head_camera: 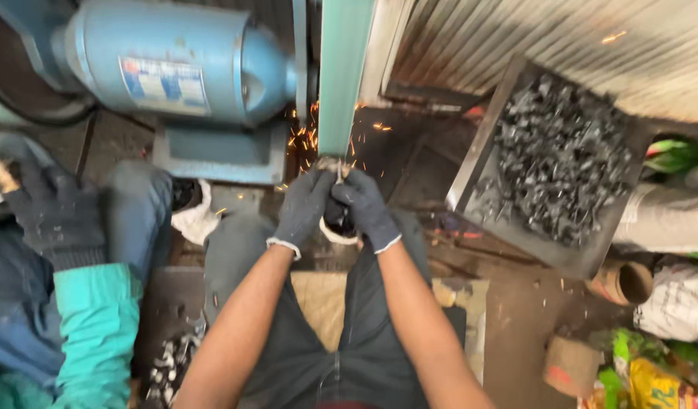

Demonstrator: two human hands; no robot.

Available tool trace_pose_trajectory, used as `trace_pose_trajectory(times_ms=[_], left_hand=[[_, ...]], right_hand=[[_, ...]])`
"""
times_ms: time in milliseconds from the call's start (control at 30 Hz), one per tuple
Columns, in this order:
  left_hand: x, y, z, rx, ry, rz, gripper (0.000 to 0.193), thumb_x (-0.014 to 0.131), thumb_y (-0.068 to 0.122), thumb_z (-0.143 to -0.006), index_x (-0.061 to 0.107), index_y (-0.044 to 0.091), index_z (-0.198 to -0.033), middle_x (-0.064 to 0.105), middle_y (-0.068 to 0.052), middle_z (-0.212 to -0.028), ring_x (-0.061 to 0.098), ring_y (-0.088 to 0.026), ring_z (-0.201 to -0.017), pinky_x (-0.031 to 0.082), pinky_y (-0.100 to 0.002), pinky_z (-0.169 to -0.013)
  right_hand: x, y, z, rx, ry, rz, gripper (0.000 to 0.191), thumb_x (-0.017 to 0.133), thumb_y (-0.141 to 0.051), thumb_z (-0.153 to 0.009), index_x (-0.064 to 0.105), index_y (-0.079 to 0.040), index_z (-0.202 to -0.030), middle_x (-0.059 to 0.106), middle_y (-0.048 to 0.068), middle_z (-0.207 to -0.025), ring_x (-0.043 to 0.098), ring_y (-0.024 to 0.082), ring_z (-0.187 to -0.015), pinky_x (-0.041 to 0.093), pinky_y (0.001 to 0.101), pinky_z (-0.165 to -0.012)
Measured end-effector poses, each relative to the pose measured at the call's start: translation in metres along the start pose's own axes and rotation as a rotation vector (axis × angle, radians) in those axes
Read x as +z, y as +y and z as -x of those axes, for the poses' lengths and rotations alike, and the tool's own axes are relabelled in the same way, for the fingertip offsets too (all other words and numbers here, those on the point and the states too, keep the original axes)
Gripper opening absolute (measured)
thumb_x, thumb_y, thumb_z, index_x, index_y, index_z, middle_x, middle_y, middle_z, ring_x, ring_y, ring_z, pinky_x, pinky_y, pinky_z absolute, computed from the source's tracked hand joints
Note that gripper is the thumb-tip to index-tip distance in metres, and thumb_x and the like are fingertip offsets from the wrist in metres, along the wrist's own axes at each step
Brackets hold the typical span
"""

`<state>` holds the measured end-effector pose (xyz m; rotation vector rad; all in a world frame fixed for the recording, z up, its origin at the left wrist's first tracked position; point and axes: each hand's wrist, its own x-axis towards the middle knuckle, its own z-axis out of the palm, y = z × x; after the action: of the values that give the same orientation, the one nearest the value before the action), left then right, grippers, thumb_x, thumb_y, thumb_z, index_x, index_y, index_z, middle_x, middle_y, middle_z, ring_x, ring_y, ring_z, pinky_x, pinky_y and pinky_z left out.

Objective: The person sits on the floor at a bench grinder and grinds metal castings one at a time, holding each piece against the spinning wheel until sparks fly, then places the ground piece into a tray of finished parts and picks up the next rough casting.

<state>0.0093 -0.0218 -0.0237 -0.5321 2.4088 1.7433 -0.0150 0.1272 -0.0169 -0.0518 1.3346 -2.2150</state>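
Gloved left hand, right hand, pinching metal piece between, against sanding belt

Both gloved hands, left hand and right hand, meet in a closed grip.

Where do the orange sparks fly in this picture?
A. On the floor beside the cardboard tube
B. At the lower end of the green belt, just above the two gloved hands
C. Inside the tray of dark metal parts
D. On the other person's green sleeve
B: the sparks scatter around the lower end of the green belt, right above the left hand and right hand, which meet there.
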Motion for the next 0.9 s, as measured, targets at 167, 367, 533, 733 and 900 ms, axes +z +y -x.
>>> trace_pose_trajectory(times_ms=[167,367,533,733,900], left_hand=[[-0.011,0.012,0.015,0.082,0.037,-0.051,0.04,0.064,0.037,-0.09,0.072,0.0,-0.104,0.074,-0.019,-0.093,0.071,-0.032,-0.086,0.052,-0.041,-0.075],[-0.015,0.028,0.011,-0.081,0.066,-0.176,0.045,0.059,0.043,-0.093,0.074,0.002,-0.104,0.076,-0.021,-0.101,0.072,-0.036,-0.095,0.052,-0.044,-0.083],[-0.014,0.031,0.01,-0.103,0.097,-0.246,0.056,0.063,0.053,-0.092,0.07,0.001,-0.111,0.069,-0.025,-0.107,0.064,-0.042,-0.101,0.048,-0.049,-0.084],[-0.015,0.018,0.015,-0.129,-0.121,-0.046,0.052,0.058,0.047,-0.094,0.074,-0.002,-0.096,0.074,-0.026,-0.087,0.073,-0.042,-0.087,0.052,-0.049,-0.078],[-0.007,0.006,0.009,0.028,-0.017,-0.104,0.047,0.057,0.043,-0.095,0.073,-0.001,-0.096,0.072,-0.024,-0.087,0.07,-0.04,-0.086,0.049,-0.047,-0.074]], right_hand=[[-0.001,0.003,0.017,-0.113,0.011,0.079,0.049,0.062,-0.003,-0.091,0.053,0.0,-0.14,0.067,0.004,-0.125,0.066,0.01,-0.111,0.053,0.0235,-0.097],[-0.025,0.025,-0.034,0.022,-0.164,-0.217,0.038,0.068,-0.002,-0.101,0.053,0.005,-0.135,0.064,0.011,-0.106,0.061,0.017,-0.085,0.05,0.0314,-0.07],[-0.031,0.032,-0.034,-0.108,-0.067,0.122,0.043,0.063,0.003,-0.093,0.056,0.006,-0.135,0.066,0.006,-0.11,0.062,0.012,-0.093,0.052,0.0284,-0.079],[-0.02,0.008,0.017,-0.049,-0.153,0.112,0.051,0.068,0.004,-0.089,0.058,0.0,-0.139,0.064,0.005,-0.113,0.061,0.012,-0.098,0.052,0.0276,-0.086],[-0.02,0.008,0.003,-0.122,-0.057,0.34,0.044,0.071,0.0,-0.087,0.064,0.001,-0.13,0.069,0.005,-0.109,0.064,0.01,-0.094,0.053,0.0268,-0.082]])
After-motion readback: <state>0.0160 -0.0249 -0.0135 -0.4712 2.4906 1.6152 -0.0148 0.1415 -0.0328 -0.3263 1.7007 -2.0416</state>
